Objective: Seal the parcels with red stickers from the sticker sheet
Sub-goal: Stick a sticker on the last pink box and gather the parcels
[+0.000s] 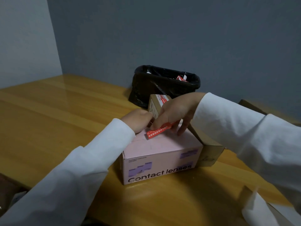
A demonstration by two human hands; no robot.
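A pink parcel printed "Contact lenses" sits on the wooden table in front of me. A red sticker with white print lies slanted at the far edge of its lid. My right hand pinches the sticker's right end, thumb on top, other fingers reaching down to the lid. My left hand rests with curled fingers on the lid's far left corner, beside the sticker's left end. A small brown parcel with a red sticker across its top stands behind my hands.
A bin lined with a black bag stands at the table's back, red scraps inside. A brown cardboard box touches the pink parcel's right side. White backing paper lies at the lower right. Bare wood stretches to the left.
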